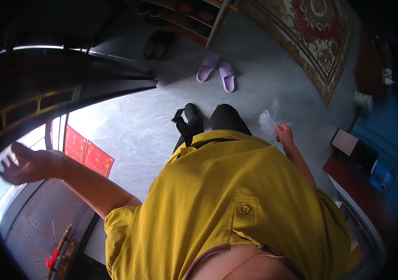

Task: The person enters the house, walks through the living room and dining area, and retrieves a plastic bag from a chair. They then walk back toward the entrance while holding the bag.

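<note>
My left hand (27, 164) reaches out to the far left, raised beside a bright doorway. Its fingers are spread and curve a little, with nothing seen in them. Low at my right side, my right hand (283, 133) is closed on a thin clear plastic bag (268, 120). The bag hangs crumpled beyond the fingers, above the grey floor. Whether anything is inside the bag, I cannot tell.
Purple slippers (216, 73) lie on the grey floor (143, 126) ahead. A patterned rug (318, 51) is at the far right, a shoe rack (185, 23) at the back. Red mats (88, 150) lie by the doorway, near a dark door (45, 224). A blue-covered surface (385, 135) stands right.
</note>
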A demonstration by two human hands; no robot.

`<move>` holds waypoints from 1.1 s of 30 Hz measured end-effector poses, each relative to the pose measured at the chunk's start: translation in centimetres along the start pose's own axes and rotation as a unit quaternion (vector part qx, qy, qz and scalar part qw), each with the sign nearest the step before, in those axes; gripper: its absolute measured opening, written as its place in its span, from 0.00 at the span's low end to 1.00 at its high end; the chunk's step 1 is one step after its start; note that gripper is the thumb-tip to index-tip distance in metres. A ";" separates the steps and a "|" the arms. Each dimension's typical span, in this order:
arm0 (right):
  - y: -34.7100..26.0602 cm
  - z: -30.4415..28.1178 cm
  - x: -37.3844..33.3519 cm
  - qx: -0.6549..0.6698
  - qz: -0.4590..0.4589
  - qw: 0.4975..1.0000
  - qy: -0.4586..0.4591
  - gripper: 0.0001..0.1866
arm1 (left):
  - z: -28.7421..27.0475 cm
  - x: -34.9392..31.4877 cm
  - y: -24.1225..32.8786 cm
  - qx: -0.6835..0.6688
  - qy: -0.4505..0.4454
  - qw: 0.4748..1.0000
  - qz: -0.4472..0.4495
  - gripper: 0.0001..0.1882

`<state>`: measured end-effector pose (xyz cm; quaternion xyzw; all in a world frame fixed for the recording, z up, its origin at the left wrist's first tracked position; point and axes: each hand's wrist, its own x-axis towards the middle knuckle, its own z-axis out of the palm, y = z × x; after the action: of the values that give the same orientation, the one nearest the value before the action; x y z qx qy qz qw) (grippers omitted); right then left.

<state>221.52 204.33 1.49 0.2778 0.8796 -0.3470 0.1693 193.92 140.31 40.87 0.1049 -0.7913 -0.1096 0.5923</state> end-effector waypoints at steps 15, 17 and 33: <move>-11.7 -1.5 7.5 0.175 0.122 0.976 -0.047 0.11 | 5.3 3.9 2.0 0.003 0.087 0.994 -0.073 0.44; -13.0 -2.3 8.4 0.182 0.135 0.973 -0.050 0.10 | 5.6 3.6 3.0 -0.014 0.098 0.988 -0.115 0.39; -4.8 0.9 15.1 0.024 -0.036 0.998 -0.053 0.08 | 6.6 3.2 6.2 0.023 0.108 0.983 -0.146 0.34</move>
<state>206.81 206.39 -4.03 0.2313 0.8702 -0.3884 0.1962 186.46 145.57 43.86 0.2442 -0.7011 -0.1649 0.6494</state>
